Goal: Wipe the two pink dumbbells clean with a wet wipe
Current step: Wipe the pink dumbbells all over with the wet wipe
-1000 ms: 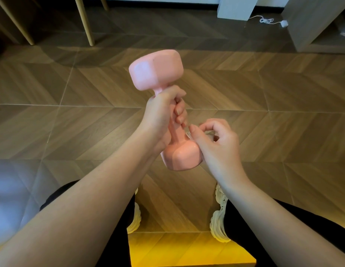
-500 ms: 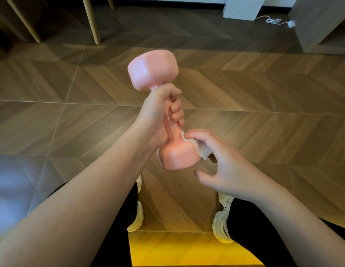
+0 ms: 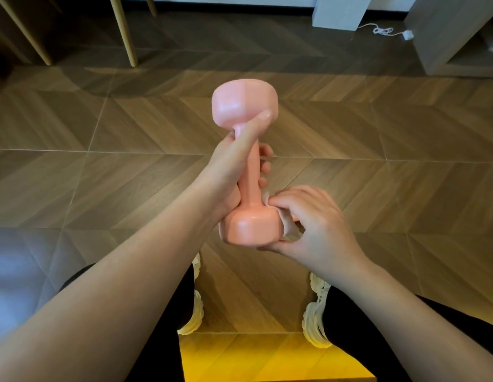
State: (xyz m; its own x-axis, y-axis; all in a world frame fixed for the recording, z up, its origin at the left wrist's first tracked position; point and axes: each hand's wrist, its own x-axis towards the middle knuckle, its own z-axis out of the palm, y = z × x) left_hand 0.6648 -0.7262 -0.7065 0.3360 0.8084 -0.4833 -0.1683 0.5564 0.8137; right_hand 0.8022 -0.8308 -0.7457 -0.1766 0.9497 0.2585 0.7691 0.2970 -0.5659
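pink dumbbell (image 3: 249,176) stands nearly upright in the air over the wood-pattern floor (image 3: 377,133), straighter than half a second ago. the left hand (image 3: 229,172) grips its handle, thumb now stretched up to the upper head. the right hand (image 3: 314,224), fingers curled, presses the wet wipe (image 3: 267,198) against the lower head's right side, thumb underneath.
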